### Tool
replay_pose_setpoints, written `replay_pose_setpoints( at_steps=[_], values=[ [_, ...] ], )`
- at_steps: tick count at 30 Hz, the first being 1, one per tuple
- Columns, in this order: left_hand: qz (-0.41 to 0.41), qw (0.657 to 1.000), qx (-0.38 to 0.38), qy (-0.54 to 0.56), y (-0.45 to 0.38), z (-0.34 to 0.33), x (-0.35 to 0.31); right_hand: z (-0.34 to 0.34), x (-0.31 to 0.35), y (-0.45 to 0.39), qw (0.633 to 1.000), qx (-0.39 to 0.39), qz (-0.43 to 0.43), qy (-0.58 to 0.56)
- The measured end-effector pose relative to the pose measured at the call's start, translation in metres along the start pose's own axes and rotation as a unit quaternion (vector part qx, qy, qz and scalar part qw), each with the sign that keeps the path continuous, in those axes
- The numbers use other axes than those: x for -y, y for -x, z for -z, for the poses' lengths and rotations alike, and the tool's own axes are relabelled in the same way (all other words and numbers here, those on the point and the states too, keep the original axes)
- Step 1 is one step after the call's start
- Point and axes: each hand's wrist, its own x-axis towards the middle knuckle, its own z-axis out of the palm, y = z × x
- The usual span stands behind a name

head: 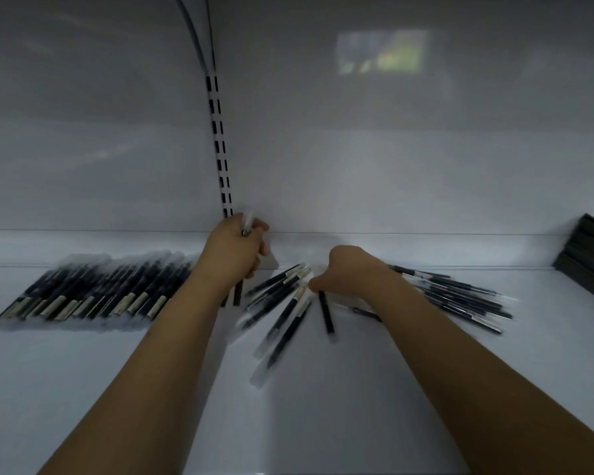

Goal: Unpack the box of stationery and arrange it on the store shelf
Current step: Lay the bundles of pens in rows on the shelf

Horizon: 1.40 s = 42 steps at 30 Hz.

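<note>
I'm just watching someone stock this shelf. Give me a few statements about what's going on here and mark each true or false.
1. The left hand grips a few pens. True.
2. The neat row of pens lies to the left of both arms. True.
3. The loose pens in the middle stand upright in a cup. False: they lie scattered flat on the white shelf.
4. The right hand is raised high above the shelf. False: it is down among the scattered pens.
5. A dark stack sits at the far right of the shelf. True.
</note>
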Motion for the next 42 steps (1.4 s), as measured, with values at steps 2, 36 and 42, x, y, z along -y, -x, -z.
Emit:
replay_pose_setpoints(
  at_steps=[2, 36, 42],
  values=[
    [0.036, 0.996, -0.004, 0.08, 0.002, -0.001, -0.005, -0.005, 0.0, 0.002, 1.0, -0.026, -0.014, -0.011],
    [0.028, 0.99, -0.137, -0.032, 0.003, 0.04, -0.009, -0.032, 0.018, 0.0, 0.936, -0.149, 0.316, -0.036],
    [0.025, 0.974, -0.197, 0.11, 0.001, 0.037, -0.012, -0.028, 0.014, -0.007, 0.956, -0.071, 0.284, -0.012]
  ],
)
